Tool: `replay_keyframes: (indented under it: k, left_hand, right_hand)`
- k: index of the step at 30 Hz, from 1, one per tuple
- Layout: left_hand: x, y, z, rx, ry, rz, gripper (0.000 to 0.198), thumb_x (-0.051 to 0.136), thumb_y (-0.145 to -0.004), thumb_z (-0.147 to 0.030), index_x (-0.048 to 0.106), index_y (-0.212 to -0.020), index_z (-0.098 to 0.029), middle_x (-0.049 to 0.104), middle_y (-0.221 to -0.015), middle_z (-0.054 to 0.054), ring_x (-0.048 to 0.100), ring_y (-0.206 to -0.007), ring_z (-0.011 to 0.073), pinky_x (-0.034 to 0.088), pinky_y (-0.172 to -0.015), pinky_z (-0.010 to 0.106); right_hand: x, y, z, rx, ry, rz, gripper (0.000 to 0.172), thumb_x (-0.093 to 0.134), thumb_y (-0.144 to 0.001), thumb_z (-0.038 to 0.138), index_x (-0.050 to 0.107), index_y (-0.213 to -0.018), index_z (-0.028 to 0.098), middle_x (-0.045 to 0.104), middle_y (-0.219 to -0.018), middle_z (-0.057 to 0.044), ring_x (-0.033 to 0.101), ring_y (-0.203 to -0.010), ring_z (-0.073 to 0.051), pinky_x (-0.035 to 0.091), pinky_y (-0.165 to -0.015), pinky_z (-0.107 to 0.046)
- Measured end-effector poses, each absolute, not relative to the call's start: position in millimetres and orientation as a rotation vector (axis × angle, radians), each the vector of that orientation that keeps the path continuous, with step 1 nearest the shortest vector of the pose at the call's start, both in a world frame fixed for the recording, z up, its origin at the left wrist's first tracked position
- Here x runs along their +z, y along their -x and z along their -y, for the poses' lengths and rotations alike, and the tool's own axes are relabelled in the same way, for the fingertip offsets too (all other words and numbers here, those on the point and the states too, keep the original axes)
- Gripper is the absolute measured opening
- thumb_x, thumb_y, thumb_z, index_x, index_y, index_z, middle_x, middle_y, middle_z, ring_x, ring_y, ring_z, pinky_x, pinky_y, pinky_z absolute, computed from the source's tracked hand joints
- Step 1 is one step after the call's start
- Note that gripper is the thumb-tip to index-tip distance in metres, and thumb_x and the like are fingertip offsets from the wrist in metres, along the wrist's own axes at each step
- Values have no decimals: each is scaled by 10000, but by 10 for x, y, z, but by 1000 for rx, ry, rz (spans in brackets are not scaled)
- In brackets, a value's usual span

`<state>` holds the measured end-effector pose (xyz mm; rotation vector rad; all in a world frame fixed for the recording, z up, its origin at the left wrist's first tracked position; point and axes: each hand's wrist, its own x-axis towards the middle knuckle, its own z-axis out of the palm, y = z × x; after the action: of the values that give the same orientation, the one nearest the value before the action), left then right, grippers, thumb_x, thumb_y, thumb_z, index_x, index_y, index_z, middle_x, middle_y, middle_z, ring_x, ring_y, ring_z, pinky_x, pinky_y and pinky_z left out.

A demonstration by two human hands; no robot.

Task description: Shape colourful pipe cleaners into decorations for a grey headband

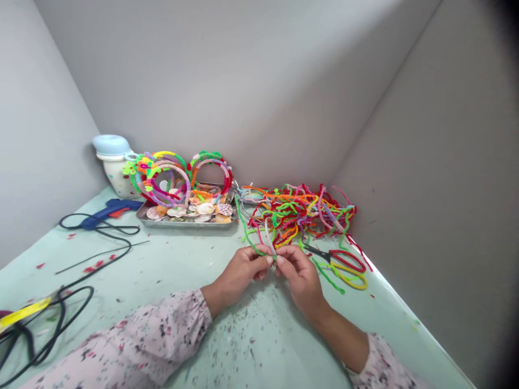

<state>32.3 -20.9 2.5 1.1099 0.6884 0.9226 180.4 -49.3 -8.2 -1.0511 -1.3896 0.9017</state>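
Two hands are working at one spot, near the front of the pile. Left hand (242,268) and right hand (299,275) meet at mid-table, fingers closed in a tight pinch. Left fingertips (267,260) and right fingertips (279,258) grip a pale pipe cleaner (270,241) from either side, its free end pointing up and away. A green pipe cleaner (247,235) runs from the left hand's pinch back toward the pile. Fingers hide the contact point, so can't tell if the two are twisted together or just held side by side.

Current action: hand work on those pieces at the pinch, both hands in use.

Around them: pipe cleaner pile (302,213) just ahead of the hands, mixed colours, tangled. Scissors (340,265) lie just right of the right hand, red and yellow handles, with loose green and yellow strands on them. Metal tray (186,223) sits left of the pile, holding seashells (190,208). Pipe cleaner hairbands (178,175) stand at its back edge. Glue gun (109,212) lies further left, its cord (97,249) trailing over the mat (170,270). Jar with blue lid (113,162) stands in the corner.
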Motion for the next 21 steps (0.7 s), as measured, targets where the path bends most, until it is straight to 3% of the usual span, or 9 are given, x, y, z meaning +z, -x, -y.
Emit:
replay_keyframes:
  k: [7, 11, 21]
  left_hand:
    - [-32, -325, 185, 987, -1027, -685, 137, 648, -755, -246, 594, -840, -154, 448, -519, -61, 368, -467, 60, 272, -477, 199]
    - [-42, -326, 176, 1013, -990, -689, 166, 662, -750, -262, 582, -853, -159, 455, -516, -64, 378, -461, 60, 262, -469, 200]
    - [-15, -319, 186, 988, -987, -631, 160, 686, -732, -253, 587, -807, -151, 452, -530, -63, 389, -473, 56, 267, -475, 198]
  right_hand:
    - [-88, -1812, 466, 780, 1109, 1470, 129, 544, -867, 321, 545, -934, 211, 574, -849, -11, 540, -789, -163, 430, -722, -280]
    - [-64, -1808, 457, 758, 1151, 1530, 149, 500, -895, 330, 552, -836, 204, 558, -779, 2, 520, -752, -155, 402, -701, -270]
    - [-76, -1815, 480, 846, 1061, 1498, 174, 476, -912, 337, 546, -829, 200, 492, -714, 25, 442, -672, -131, 360, -640, -254]
